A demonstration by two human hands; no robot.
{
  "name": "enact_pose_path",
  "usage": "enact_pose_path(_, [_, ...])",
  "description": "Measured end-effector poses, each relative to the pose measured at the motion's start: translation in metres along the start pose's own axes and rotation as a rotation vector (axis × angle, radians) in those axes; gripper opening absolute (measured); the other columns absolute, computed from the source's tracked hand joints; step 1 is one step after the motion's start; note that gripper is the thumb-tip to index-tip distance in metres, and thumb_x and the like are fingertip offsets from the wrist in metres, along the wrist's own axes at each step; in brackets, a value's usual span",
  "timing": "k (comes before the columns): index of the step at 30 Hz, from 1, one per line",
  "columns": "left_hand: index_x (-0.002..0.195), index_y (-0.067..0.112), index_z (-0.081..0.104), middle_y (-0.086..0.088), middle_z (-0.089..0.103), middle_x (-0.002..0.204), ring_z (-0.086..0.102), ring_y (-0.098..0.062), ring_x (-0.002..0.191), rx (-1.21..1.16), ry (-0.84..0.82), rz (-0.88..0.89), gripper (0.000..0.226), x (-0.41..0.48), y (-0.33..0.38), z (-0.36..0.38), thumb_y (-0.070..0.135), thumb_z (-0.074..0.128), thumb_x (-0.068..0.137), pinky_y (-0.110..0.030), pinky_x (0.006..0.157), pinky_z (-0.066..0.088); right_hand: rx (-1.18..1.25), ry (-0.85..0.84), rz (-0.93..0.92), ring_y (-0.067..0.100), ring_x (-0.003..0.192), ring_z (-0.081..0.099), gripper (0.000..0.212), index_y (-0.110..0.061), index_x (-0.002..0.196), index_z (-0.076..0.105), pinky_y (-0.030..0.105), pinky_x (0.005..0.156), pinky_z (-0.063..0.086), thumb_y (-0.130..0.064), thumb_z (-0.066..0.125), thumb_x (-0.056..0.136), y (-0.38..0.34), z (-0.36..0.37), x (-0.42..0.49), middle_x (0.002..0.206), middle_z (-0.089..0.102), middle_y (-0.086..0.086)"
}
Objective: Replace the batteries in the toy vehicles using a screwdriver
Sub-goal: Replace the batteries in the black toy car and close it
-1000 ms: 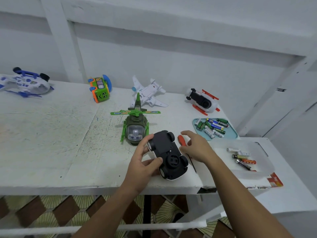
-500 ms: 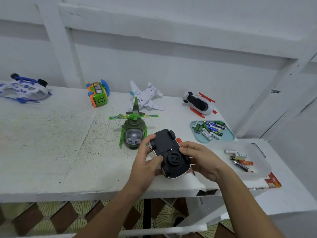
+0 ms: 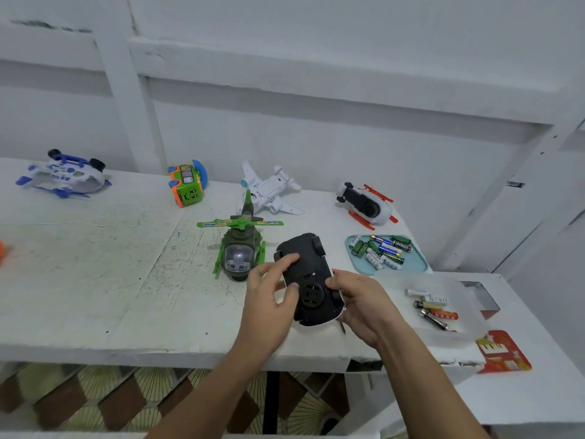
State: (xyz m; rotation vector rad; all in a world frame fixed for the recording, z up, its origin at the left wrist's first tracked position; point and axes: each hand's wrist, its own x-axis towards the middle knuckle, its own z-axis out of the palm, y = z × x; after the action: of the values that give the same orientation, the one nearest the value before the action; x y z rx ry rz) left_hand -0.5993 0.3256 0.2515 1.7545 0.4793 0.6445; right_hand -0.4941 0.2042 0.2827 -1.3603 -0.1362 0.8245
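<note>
An orange thing (image 3: 1, 251) is cut off by the left edge and cannot be made out. On the white table (image 3: 95, 280) a blue and white toy (image 3: 63, 177) lies upside down, then come a green and orange bus (image 3: 186, 185), a green helicopter (image 3: 239, 248) and a white plane (image 3: 269, 191) behind it. The left hand (image 3: 269, 299) grips the toy car (image 3: 308, 280), forefinger and thumb laid on its black underside, which faces up. The car is held between both hands just above the table's front edge. The right hand (image 3: 364, 305) holds its other side, thumb on top, its fingers curled under and hidden. A thin dark tip (image 3: 342, 328) pokes out below the car; what it belongs to is unclear. Further back a white and red toy (image 3: 367, 202) lies wheels up. A teal tray (image 3: 418, 267) holds a heap of batteries (image 3: 384, 250), mostly green and blue. Just in front, a clear tub (image 3: 468, 327) holds a few more batteries (image 3: 433, 307), and its near wall blurs them. A red card (image 3: 503, 351) lies partly under the tub
</note>
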Motion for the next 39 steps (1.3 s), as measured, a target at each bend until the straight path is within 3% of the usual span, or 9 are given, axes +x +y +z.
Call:
enact_pose_path(4, [0.106, 0.059, 0.055, 0.01, 0.026, 0.119, 0.041, 0.008, 0.111, 0.131, 0.09, 0.09, 0.057, -0.005, 0.005, 0.005, 0.005, 0.059, 0.093, -0.012, 0.086, 0.05, 0.063, -0.102, 0.013, 0.037, 0.104, 0.062, 0.04, 0.01, 0.113, 0.063, 0.051, 0.092, 0.051, 0.005, 0.062, 0.074, -0.001, -0.005, -0.003, 0.11, 0.068, 0.025])
enact_pose_path(10, [0.109, 0.051, 0.061, 0.003, 0.028, 0.132, 0.041, 0.016, 0.108, 0.094, 0.117, 0.073, 0.058, -0.016, 0.018, 0.005, -0.004, 0.049, 0.094, -0.011, 0.086, 0.049, 0.199, -0.164, 0.045, 0.042, 0.119, 0.056, 0.065, 0.003, 0.129, 0.054, 0.045, 0.079, 0.059, -0.002, 0.072, 0.067, 0.003, -0.003, -0.008, 0.13, 0.056, 0.028])
enact_pose_path(13, [0.113, 0.04, 0.063, 0.002, 0.028, 0.132, 0.035, 0.03, 0.105, 0.004, 0.111, 0.013, 0.045, -0.026, 0.025, 0.0, 0.0, 0.052, 0.096, 0.006, 0.076, 0.038, 0.229, -0.176, 0.019, 0.037, 0.108, 0.063, 0.05, -0.006, 0.129, 0.056, 0.046, 0.08, 0.056, -0.019, 0.066, 0.081, 0.005, 0.003, -0.012, 0.124, 0.063, 0.021])
enact_pose_path(17, [0.112, 0.039, 0.062, 0.002, 0.024, 0.129, 0.03, 0.031, 0.11, -0.09, 0.206, 0.034, 0.036, -0.036, 0.027, -0.006, 0.008, 0.062, 0.092, 0.006, 0.078, 0.039, 0.155, -0.176, -0.055, 0.032, 0.107, 0.065, 0.028, -0.023, 0.123, 0.064, 0.048, 0.08, 0.056, -0.023, 0.048, 0.1, 0.011, 0.016, -0.017, 0.119, 0.069, 0.01])
enact_pose_path(24, [0.127, 0.037, 0.053, 0.007, 0.046, 0.128, 0.051, 0.013, 0.116, -0.204, 0.178, 0.039, 0.045, -0.042, 0.026, -0.029, 0.029, 0.069, 0.086, -0.004, 0.087, 0.045, 0.238, -0.231, -0.094, 0.029, 0.111, 0.064, 0.029, -0.022, 0.122, 0.064, 0.047, 0.077, 0.055, -0.017, 0.051, 0.096, 0.015, 0.05, -0.022, 0.12, 0.069, 0.007])
enact_pose_path(27, [0.132, 0.037, 0.057, 0.013, 0.058, 0.132, 0.052, -0.004, 0.126, -0.168, 0.195, 0.021, 0.052, -0.037, 0.018, -0.051, 0.049, 0.069, 0.082, -0.031, 0.104, 0.046, 0.158, -0.216, -0.178, 0.025, 0.096, 0.066, 0.027, -0.02, 0.117, 0.063, 0.044, 0.073, 0.05, -0.008, 0.055, 0.094, 0.019, 0.07, -0.017, 0.113, 0.071, 0.008])
enact_pose_path(32, [0.125, 0.02, 0.063, 0.009, 0.071, 0.118, 0.063, -0.009, 0.115, -0.288, 0.214, 0.022, 0.039, -0.027, 0.008, -0.096, 0.003, 0.064, 0.09, -0.032, 0.096, 0.053, 0.118, -0.151, -0.223, 0.019, 0.094, 0.068, 0.038, -0.016, 0.123, 0.058, 0.038, 0.068, 0.054, 0.0, 0.062, 0.088, 0.026, 0.113, -0.002, 0.119, 0.066, 0.006])
enact_pose_path(35, [0.114, 0.019, 0.061, 0.0, 0.074, 0.109, 0.069, -0.02, 0.104, -0.386, 0.235, -0.019, 0.031, -0.02, -0.004, -0.128, -0.003, 0.057, 0.092, -0.033, 0.082, 0.057, 0.067, -0.16, -0.279, 0.024, 0.104, 0.068, 0.051, -0.014, 0.129, 0.056, 0.036, 0.074, 0.056, -0.001, 0.072, 0.081, 0.034, 0.148, 0.004, 0.114, 0.071, 0.002])
enact_pose_path(39, [0.109, 0.017, 0.049, -0.001, 0.076, 0.103, 0.073, -0.021, 0.084, -0.413, 0.178, -0.056, 0.023, -0.003, -0.015, -0.181, -0.002, 0.049, 0.097, -0.027, 0.068, 0.057, -0.034, -0.18, -0.345, 0.017, 0.097, 0.07, 0.039, -0.014, 0.12, 0.063, 0.033, 0.081, 0.056, -0.003, 0.07, 0.083, 0.049, 0.201, 0.01, 0.11, 0.073, 0.003])
